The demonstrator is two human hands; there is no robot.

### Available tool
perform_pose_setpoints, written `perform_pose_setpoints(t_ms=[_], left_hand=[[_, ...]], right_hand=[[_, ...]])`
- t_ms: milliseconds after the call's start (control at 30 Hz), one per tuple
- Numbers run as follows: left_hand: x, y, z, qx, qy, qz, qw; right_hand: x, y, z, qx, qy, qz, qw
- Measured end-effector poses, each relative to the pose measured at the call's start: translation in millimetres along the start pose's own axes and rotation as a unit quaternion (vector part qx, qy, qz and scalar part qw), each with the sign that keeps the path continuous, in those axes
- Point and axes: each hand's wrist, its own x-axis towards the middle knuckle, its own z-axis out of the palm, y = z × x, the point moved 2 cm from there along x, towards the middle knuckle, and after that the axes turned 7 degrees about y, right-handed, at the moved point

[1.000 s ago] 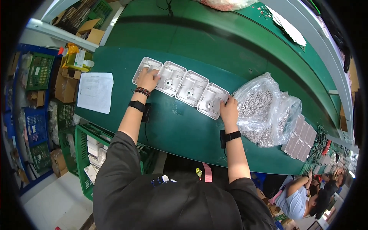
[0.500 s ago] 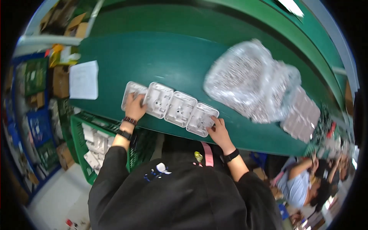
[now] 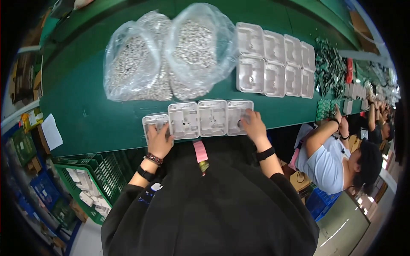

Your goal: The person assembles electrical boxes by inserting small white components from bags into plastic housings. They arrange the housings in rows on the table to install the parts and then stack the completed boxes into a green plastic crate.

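Observation:
Four would exceed the count, so several open white plastic cases stand side by side in a row near the table's front edge, their hollow insides facing up. My left hand is on the leftmost white plastic case, fingers reaching inside and thumb by its right wall. At the other end, my right hand grips the rightmost white plastic case at its right side, with fingertips inside. Moulded walls and small dark holes show in the middle cases. The hands partly hide both end cases.
Clear plastic bags of small silvery parts lie beyond the row. More white cases form a block at the back right, beside a dark green heap. A green crate with white pieces stands lower left. A co-worker sits at right.
The view has swung to the right, bringing the block of cases and the co-worker further in. The row of cases now lies straighter, with both hands still at its ends.

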Motion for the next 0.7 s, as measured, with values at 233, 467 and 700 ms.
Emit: perform_pose_setpoints(t_ms=[233,467,700], left_hand=[[19,98,47,-0.007,-0.041,0.031,0.999],[51,148,71,-0.061,-0.009,0.037,0.997],[53,171,53,0.066,0.077,0.074,0.992]], right_hand=[[20,92,-52,-0.023,0.033,0.042,0.998],[22,113,-79,-0.219,0.215,-0.07,0.949],[18,96,-63,-0.083,0.225,-0.07,0.968]])
